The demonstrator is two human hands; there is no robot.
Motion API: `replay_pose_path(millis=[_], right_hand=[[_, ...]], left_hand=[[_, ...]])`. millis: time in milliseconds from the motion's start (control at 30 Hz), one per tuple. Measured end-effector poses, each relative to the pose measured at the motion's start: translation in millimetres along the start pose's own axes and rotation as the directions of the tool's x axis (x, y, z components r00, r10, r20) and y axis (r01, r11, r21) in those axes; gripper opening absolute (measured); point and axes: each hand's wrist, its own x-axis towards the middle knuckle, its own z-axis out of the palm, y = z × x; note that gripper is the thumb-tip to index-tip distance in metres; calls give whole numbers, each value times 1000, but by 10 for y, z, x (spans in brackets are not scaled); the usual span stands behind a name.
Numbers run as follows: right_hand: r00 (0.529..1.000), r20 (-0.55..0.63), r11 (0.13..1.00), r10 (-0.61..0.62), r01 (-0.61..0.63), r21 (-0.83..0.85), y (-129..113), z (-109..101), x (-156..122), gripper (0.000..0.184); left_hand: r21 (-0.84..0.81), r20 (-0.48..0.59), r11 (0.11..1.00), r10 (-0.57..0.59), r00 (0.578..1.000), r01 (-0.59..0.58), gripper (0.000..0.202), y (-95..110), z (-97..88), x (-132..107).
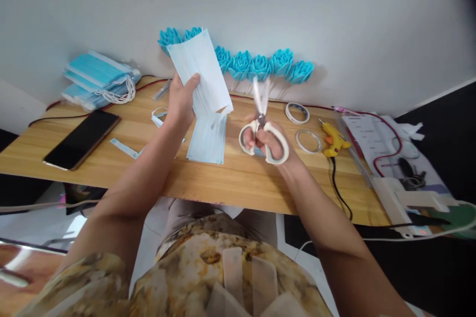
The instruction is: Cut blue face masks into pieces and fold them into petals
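My left hand [183, 96] grips a pale blue face mask [203, 72] by its side, thumb on top, holding it raised and tilted over the table. A strip at its lower right corner looks partly cut away. Below it, flat pale blue mask sheets [207, 141] lie on the wood. In my right hand [266, 138] are white-handled scissors [262, 119], fingers through the loops, blades apart and pointing at the wall; they are apart from the mask. Cut strips [124, 148] lie left of the sheets, partly behind my left forearm.
Blue fabric flowers [260, 66] lean in a row along the wall. Masks with white ear loops [98, 77] are stacked at left, behind a phone [82, 139]. Tape rolls [297, 113], a yellow glue gun [333, 138] with its cord, and a power strip [394, 203] are at right.
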Motion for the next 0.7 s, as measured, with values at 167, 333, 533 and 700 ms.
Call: replay_pose_path(millis=[167, 333, 533, 700], right_hand=[[928, -362, 992, -91, 53, -114, -11, -91, 84, 52], [912, -396, 978, -104, 21, -208, 4, -88, 94, 60], [959, -284, 977, 5, -66, -205, 71, -82, 67, 73], [956, -286, 988, 65, -102, -117, 89, -71, 69, 65]], left_hand=[[34, 74, 999, -37, 997, 35, 57, -5, 171, -187], [-30, 150, 998, -44, 988, 49, 51, 44, 324, -377], [-48, 179, 992, -110, 978, 120, 53, 43, 405, -499], [-44, 150, 988, -140, 979, 148, 47, 10, 396, -490]])
